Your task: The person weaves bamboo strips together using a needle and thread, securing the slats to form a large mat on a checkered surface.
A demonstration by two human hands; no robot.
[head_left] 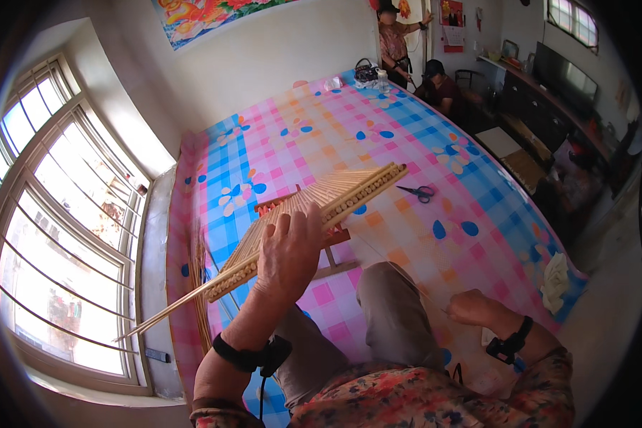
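Note:
A stiff panel of thin, pale straw-like stalks lies tilted in front of me, its near edge bound in a thick, knobbly row. My left hand is wrapped over this near edge, fingers closed on it. Long loose stalks stick out past the panel's left end. Off to the right, above the bed, my right hand is closed in a pinch. From its fingertips a thin thread runs up toward the panel. Beneath the panel, a wooden stand with red parts shows partly.
Black scissors rest on the checked, flowered bed cover beyond the panel. A pale crumpled cloth lies at its right edge. Barred windows line the left. Two people are at the far right, one standing, another seated low.

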